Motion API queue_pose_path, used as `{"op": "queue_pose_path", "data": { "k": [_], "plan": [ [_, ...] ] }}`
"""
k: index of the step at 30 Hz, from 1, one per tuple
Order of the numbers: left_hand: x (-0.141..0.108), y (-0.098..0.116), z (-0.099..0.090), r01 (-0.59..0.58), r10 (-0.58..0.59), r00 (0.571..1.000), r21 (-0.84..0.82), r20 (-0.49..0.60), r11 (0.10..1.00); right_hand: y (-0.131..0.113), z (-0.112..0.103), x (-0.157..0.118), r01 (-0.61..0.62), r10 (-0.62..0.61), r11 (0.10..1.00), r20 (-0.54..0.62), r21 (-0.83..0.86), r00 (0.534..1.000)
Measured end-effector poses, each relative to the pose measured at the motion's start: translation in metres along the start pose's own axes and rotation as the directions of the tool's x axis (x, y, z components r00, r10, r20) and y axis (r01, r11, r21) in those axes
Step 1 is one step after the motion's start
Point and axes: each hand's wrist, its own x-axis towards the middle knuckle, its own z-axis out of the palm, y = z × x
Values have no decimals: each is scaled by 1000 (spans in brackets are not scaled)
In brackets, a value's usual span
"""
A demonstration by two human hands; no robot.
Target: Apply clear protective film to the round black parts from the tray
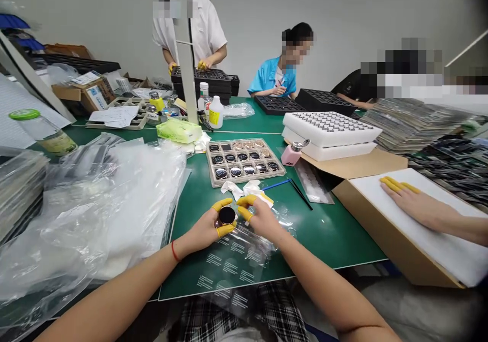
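Observation:
My left hand (209, 225), with yellow finger cots, grips a round black disc with a thin metallic rim (227, 215), its dark face turned up. Just right of it is my right hand (263, 219), also in yellow finger cots; its thumb and fingers are curved and slightly apart, with nothing visible between them. Beneath both hands lies a clear plastic sheet (229, 268) printed with white text blocks. Crumpled white tissue (232, 189) rests just beyond my fingers. Farther on, a compartment tray (247, 179) holds several similar round dark pieces and some gold-coloured ones.
A pink pump bottle (291, 155), a blue stick (276, 184) and black tweezers-like sticks (301, 194) lie ahead right. Plastic bags (125, 205) cover the left. Another person's hand (415, 202) presses on a foam-topped carton (400, 245) at right. White foam trays (324, 134) stand behind.

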Motion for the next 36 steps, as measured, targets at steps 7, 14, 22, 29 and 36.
{"op": "queue_pose_path", "data": {
  "k": [7,14,22,29,36],
  "plan": [
    [0,-4,-5,44,-48,997,-64,-58,997,25,-29,43,-119,99,962,-93,-247,991],
    [3,2,-7,89,-92,987,-33,-131,996,22,21,79,21,23,808,66,-589,998],
    [1,12,-14,72,-74,977,-19,-199,997,-12,12,29,298,-290,918,67,-260,955],
    [2,11,-7,7,-13,986,-37,-165,999,-8,33,22,443,-451,817,68,-369,890],
    [2,6,-14,-10,4,979,-31,-206,999,-9,35,8,471,-473,804,91,-364,877]
  ]
}}
